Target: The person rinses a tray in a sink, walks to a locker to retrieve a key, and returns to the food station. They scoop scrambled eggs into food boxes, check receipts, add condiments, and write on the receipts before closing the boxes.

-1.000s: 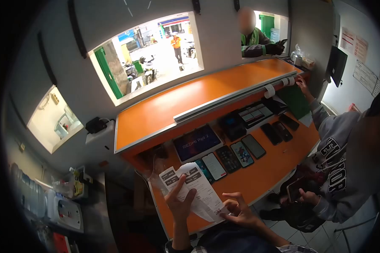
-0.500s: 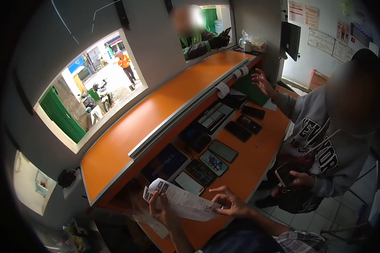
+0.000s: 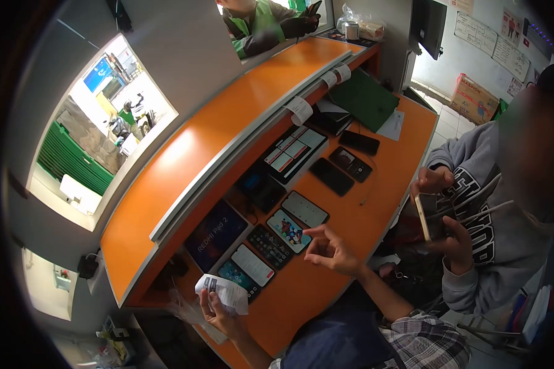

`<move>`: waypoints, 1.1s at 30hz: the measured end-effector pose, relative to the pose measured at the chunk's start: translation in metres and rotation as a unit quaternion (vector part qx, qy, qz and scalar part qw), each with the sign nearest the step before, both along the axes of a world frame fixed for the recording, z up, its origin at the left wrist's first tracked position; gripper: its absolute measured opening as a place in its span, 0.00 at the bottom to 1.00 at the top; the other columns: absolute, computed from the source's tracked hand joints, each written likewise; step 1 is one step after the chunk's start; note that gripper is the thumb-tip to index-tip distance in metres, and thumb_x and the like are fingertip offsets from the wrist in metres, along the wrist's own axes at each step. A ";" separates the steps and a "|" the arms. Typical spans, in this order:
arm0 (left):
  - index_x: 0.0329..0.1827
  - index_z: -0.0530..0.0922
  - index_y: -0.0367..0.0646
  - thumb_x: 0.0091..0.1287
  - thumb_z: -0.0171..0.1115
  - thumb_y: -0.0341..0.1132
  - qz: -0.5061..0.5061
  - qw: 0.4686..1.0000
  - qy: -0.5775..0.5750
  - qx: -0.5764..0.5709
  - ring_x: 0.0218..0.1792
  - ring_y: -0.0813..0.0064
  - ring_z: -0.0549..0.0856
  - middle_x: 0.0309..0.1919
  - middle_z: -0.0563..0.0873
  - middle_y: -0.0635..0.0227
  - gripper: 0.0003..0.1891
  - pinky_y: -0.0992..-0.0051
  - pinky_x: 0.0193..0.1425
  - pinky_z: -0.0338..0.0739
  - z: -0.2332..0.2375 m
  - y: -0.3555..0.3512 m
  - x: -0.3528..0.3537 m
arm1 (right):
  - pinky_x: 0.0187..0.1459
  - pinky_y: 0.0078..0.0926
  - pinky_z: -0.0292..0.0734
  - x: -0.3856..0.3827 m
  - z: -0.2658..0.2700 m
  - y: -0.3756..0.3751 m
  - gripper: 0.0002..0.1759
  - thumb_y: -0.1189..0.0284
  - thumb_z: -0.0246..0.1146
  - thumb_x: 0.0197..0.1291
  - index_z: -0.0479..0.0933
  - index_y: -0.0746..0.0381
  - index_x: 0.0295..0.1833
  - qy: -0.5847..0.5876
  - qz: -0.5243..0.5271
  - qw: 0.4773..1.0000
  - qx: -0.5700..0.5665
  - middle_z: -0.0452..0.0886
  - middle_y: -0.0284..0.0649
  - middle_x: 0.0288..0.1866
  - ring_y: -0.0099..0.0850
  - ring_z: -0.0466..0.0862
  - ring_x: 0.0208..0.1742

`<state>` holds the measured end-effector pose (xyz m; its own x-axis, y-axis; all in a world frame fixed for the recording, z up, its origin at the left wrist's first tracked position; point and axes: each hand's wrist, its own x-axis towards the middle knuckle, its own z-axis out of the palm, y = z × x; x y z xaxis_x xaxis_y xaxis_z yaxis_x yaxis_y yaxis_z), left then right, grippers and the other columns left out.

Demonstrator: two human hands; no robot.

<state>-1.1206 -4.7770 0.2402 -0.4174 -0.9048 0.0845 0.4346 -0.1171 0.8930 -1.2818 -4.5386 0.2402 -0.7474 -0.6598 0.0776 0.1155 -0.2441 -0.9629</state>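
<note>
My left hand (image 3: 216, 315) is closed on a printed paper receipt (image 3: 231, 296), bent over near the desk's left end. My right hand (image 3: 333, 253) is empty, its thumb and fingers curved apart. It hovers just right of a phone with a colourful picture (image 3: 289, 230). Beside that phone lie a phone with a pale screen (image 3: 305, 208), a phone with a dark screen of icons (image 3: 269, 247), a phone with a white page (image 3: 252, 265) and a phone with a blue screen (image 3: 236, 278). Behind them lies a dark REDMI Pad 2 box (image 3: 216, 235).
Dark phones (image 3: 331, 176) and a tablet-like panel (image 3: 294, 154) lie farther along the orange desk (image 3: 388, 169). Paper strips (image 3: 299, 111) hang from the raised counter (image 3: 178, 144). At right, a co-worker (image 3: 474, 227) holds a phone (image 3: 422, 216). Another person (image 3: 261, 27) stands beyond the window.
My right hand has let go of the receipt and moved up and right. The receipt is now bunched in my left hand. The co-worker's raised hand has come down to their phone.
</note>
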 end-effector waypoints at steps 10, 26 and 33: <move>0.43 0.83 0.37 0.60 0.66 0.28 -0.146 0.949 -0.250 -0.127 0.40 0.78 0.81 0.39 0.84 0.65 0.09 0.79 0.45 0.76 -0.003 0.029 0.015 | 0.34 0.18 0.70 -0.019 -0.057 0.020 0.25 0.80 0.66 0.55 0.67 0.61 0.58 -0.001 -0.074 0.990 0.117 0.75 0.33 0.24 0.20 0.76 0.28; 0.42 0.86 0.47 0.60 0.65 0.37 -0.322 0.802 -0.467 -0.188 0.40 0.70 0.86 0.36 0.88 0.61 0.10 0.72 0.47 0.77 -0.027 0.019 0.073 | 0.30 0.19 0.71 0.043 -0.105 0.006 0.14 0.80 0.51 0.62 0.67 0.64 0.54 -0.067 -0.061 0.973 0.210 0.79 0.39 0.26 0.22 0.77 0.26; 0.38 0.87 0.47 0.56 0.66 0.42 -0.203 0.771 -0.479 -0.368 0.35 0.61 0.87 0.30 0.87 0.58 0.12 0.66 0.43 0.79 -0.086 -0.046 0.108 | 0.27 0.20 0.73 0.121 -0.162 0.044 0.14 0.78 0.53 0.62 0.68 0.63 0.54 -0.090 -0.186 0.956 0.207 0.79 0.39 0.27 0.25 0.80 0.25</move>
